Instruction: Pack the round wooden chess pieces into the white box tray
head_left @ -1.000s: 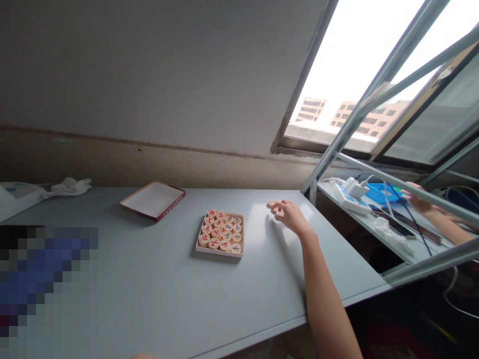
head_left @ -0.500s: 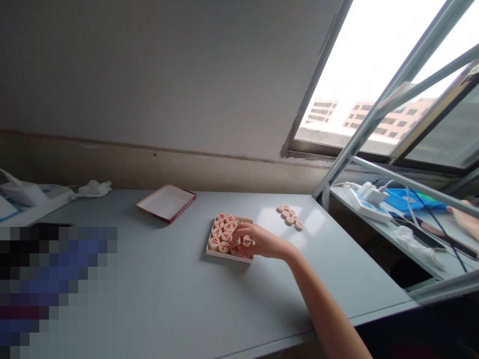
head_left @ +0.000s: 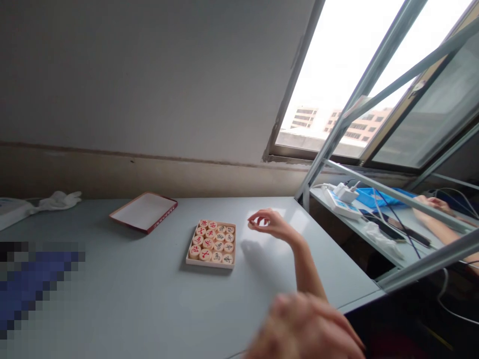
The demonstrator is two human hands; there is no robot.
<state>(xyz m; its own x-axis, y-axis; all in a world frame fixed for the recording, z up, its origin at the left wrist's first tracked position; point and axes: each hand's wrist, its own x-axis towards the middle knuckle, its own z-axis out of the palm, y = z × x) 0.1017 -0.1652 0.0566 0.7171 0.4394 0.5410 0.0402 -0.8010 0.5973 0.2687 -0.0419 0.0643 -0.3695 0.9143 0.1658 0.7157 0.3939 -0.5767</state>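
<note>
My right hand (head_left: 272, 224) is above the table, right of a shallow box. Its thumb and fingertips are pinched on a round wooden Chinese chess piece (head_left: 250, 225). The box (head_left: 210, 265) lies open, with Chinese chess pieces (head_left: 208, 243) in rows, red characters on the left and dark ones on the right. Low in the view and close to the camera is my left hand (head_left: 307, 331), smeared by motion, in front of my right forearm. Its fingers are too blurred to read. The loose pieces seen earlier on the table are hidden behind my right hand.
A red-edged box lid (head_left: 144, 212) lies inside up at the back left. White gloves (head_left: 60, 200) and a power strip (head_left: 15, 212) are farther left. Beyond a metal frame (head_left: 337, 129), another person's hands (head_left: 432, 204) rest over a neighbouring desk with chargers and cables.
My right hand has moved from the box to the right and up, now with a piece in its fingertips. My left hand has come into view at the bottom. The view has turned rightward.
</note>
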